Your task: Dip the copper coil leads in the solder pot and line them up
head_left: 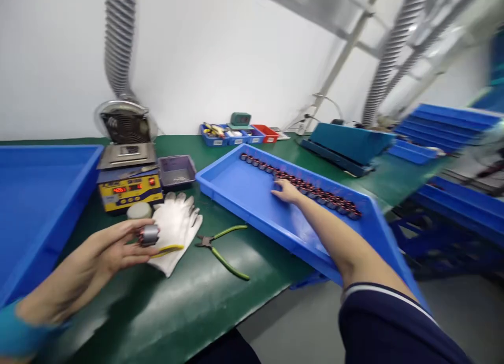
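Note:
My left hand (118, 243) is closed on a small motor stator (149, 235), a grey cylinder with copper windings, pinched between thumb and fingers above the bench. White work gloves (175, 220) lie just beyond it. My right hand (288, 191) reaches into a blue tray (252, 212), its thumb and forefinger apart at the near side of a row of similar stators (311, 190) with thin red wires. Whether the fingertips touch a stator I cannot tell. Green-handled cutting pliers (222, 248) lie spread on the bench between my hands.
A yellow-and-blue solder pot unit (129, 188) with a lit display stands left, beside a purple bin (177, 171). Another blue tray (35, 196) fills the far left. Small parts bins (236, 137) line the wall. A ribbed duct (120, 39) hangs above.

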Demonstrator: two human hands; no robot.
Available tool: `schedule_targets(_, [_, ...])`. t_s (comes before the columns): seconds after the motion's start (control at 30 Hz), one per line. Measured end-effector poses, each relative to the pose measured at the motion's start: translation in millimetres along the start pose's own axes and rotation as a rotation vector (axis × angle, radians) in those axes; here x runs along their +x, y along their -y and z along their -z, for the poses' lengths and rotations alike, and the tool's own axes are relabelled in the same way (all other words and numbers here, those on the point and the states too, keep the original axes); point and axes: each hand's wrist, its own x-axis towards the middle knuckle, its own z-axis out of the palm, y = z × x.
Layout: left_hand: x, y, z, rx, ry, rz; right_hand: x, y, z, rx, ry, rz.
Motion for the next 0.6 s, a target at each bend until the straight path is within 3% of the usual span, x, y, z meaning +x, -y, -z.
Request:
schedule_targets(0.13, [-3.7,-14.1,-7.0,-0.33,0.007,0.135,5.2,20.6,19.6,0.071,-0.064,0.02])
schedule_targets(0.2, [-5.4,-15.9,-6.0,-0.354,0.022,0.143,-3.9,56.9,34.8,0.294,-0.163,0.158])
schedule_targets(0.23, [-6.3,-15.7,-5.8,-0.357,0.028,0.144,-15.2,82.5,41.2,0.415,-0.146,0.284])
schedule_targets(0.27, [-7.1,-14.8,-5.8,-0.355,0.038,0.142,-30.6,111.5,45.4,0.508,-0.068,0.421])
schedule_targets(0.33, [-8.3,-11.6,-6.5,-0.347,0.071,0.129,-68.0,173.1,44.9,0.615,0.218,0.664])
schedule_targets(0.4, [-8.5,-7.0,-6.3,-0.342,0.119,0.096,-101.4,228.3,32.8,0.67,0.485,0.789])
schedule_targets(0.5, [-8.1,0.4,-2.5,-0.31,0.157,0.013,-127.0,279.3,3.7,0.817,0.72,0.786])
schedule_targets(0.6, [-9.5,4.4,2.7,-0.218,0.157,-0.096,-132.1,291.5,-22.0,1.103,0.872,0.684])
